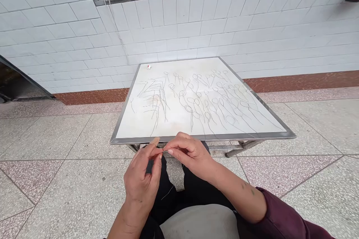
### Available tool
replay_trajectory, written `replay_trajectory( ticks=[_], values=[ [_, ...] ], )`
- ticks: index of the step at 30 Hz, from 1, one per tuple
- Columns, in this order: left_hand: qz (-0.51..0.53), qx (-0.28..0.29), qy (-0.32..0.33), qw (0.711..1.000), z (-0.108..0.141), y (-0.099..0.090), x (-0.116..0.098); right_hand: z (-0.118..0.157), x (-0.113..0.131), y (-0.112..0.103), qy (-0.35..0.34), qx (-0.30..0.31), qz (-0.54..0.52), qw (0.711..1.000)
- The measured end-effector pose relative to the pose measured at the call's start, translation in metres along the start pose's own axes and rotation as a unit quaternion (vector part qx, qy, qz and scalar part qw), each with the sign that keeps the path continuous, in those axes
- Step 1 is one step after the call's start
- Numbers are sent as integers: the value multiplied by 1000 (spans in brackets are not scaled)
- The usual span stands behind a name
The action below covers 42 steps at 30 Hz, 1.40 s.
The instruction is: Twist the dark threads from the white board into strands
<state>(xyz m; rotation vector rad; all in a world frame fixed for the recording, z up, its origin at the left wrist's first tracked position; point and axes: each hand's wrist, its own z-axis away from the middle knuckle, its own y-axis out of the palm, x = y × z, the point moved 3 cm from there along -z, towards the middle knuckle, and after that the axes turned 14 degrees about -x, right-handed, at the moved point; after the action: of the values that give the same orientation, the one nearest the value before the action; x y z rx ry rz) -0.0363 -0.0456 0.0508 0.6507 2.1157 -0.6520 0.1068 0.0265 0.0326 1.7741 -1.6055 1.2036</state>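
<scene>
I have a thin wire (pixel 163 152) between my fingertips, in front of the near edge of the worktop (pixel 131 129) and above my lap. I judge it very light and springy: stiff enough to keep a bend, soft enough for fingers to shape. Being so fine, it could roll or slip in a loose hold, and a hard kink would probably be difficult to take out. The best place to grip it seems to be right by the part being worked, with the very tips of thumb and forefinger, leaving the rest free.

My left hand (pixel 142 179) pinches the wire between thumb and finger, palm turned inward; a tan wrap (pixel 155 140), maybe tape, covers one of its fingertips. My right hand (pixel 193 155) comes from the other side, thumb and forefinger pressed together on the wire, the other fingers curled. The two sets of tips nearly meet, so I can't tell exactly how the wire bends between them. A thin strand (pixel 167 192) shows lower down over my dark trousers (pixel 193 191); whether it is the same wire, I can't tell.

On the worktop, looped wires (pixel 207 115) with long tails lie across the middle and right, and bent wires (pixel 157 99) without clear loops lie at the left.
</scene>
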Motion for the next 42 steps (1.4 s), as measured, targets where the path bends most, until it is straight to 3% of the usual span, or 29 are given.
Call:
replay_trajectory(
  ticks=[4,8,14,26,29,35,38,42],
  values=[
    [9,10,29,999,-5,-3,3,-1,-1,0,8,9,7,1000],
    [-7,72,113,991,-7,-5,15,-3,-2,1,16,24,11,1000],
    [-31,100,218,970,-6,-4,18,-5,-1,3,29,43,14,999],
    [-100,72,225,967,-8,7,16,-8,-6,8,103,43,45,993],
    [-87,81,160,980,-8,7,18,-7,-7,7,107,37,44,993],
    [-27,95,-40,994,-9,1,24,-7,-7,6,95,46,62,992],
    [32,126,-143,981,-8,2,27,-7,-6,7,77,54,60,994],
    [150,146,-264,942,-7,7,31,-5,-8,9,60,72,53,994]
  ],
)
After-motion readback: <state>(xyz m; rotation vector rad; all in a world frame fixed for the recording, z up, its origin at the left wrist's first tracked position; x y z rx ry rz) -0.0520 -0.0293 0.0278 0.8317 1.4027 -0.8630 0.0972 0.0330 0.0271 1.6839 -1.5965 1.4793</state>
